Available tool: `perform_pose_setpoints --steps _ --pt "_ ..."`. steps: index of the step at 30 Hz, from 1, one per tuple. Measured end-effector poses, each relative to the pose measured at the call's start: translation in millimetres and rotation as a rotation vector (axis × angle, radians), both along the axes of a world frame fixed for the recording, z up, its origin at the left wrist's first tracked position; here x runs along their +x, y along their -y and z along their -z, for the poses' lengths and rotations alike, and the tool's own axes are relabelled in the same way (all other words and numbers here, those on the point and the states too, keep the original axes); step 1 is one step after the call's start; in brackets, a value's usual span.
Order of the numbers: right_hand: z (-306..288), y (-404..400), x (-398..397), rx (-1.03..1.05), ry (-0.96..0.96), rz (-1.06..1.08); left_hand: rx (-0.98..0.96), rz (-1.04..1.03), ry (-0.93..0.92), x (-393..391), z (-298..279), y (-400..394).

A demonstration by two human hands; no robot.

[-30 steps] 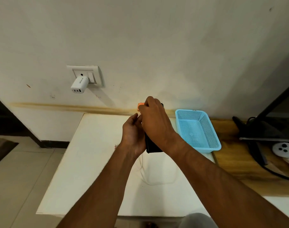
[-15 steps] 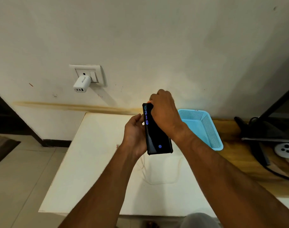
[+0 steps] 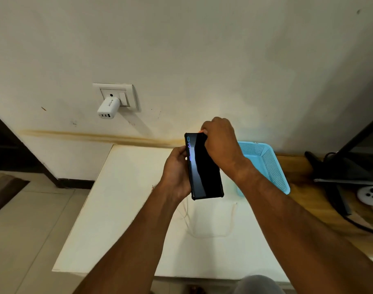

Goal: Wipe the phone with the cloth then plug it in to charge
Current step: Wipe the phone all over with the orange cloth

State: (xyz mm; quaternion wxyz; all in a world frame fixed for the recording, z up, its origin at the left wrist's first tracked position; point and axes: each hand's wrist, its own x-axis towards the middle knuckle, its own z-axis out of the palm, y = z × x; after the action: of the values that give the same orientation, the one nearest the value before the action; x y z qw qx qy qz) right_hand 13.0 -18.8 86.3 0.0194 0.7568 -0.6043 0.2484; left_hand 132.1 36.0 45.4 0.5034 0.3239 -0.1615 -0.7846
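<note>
Head view: blue basket (image 3: pixel 268 164) behind right hand (image 3: pixel 221 143), beside phone (image 3: pixel 204 172).

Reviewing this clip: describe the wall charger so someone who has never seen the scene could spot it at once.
Start at the pale wall behind the white table. Up and left of the table's far corner sits a white socket plate. The charger is the white block plugged into it, jutting out, with ports on its outer end and no cable attached.

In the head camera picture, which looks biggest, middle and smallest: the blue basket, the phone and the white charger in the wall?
1. Blue basket, though the right hand hides part of it.
2. Phone, gripped by the left hand; it is nearer the camera, so it may look larger than it is.
3. White charger, clearly smallest.
</note>
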Motion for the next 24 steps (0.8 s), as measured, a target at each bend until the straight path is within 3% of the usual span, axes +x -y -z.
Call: perform_pose_setpoints --steps 6,12,14,20,24 --pt "3 -15 22 -0.043 -0.022 -0.141 0.006 0.036 -0.002 -5 -2 -4" --pt "9 -13 0 -0.077 0.105 0.025 -0.009 -0.029 0.027 3 0 0" --pt "7 -20 6 -0.048 0.152 -0.016 -0.001 -0.013 0.020 0 -1 0" --pt "11 -41 24 -0.119 -0.004 -0.084 0.005 0.001 0.003 -2 -5 -2" --pt "6 -29 20 -0.067 0.151 0.008 0.003 0.003 0.008 -2 -1 -1"
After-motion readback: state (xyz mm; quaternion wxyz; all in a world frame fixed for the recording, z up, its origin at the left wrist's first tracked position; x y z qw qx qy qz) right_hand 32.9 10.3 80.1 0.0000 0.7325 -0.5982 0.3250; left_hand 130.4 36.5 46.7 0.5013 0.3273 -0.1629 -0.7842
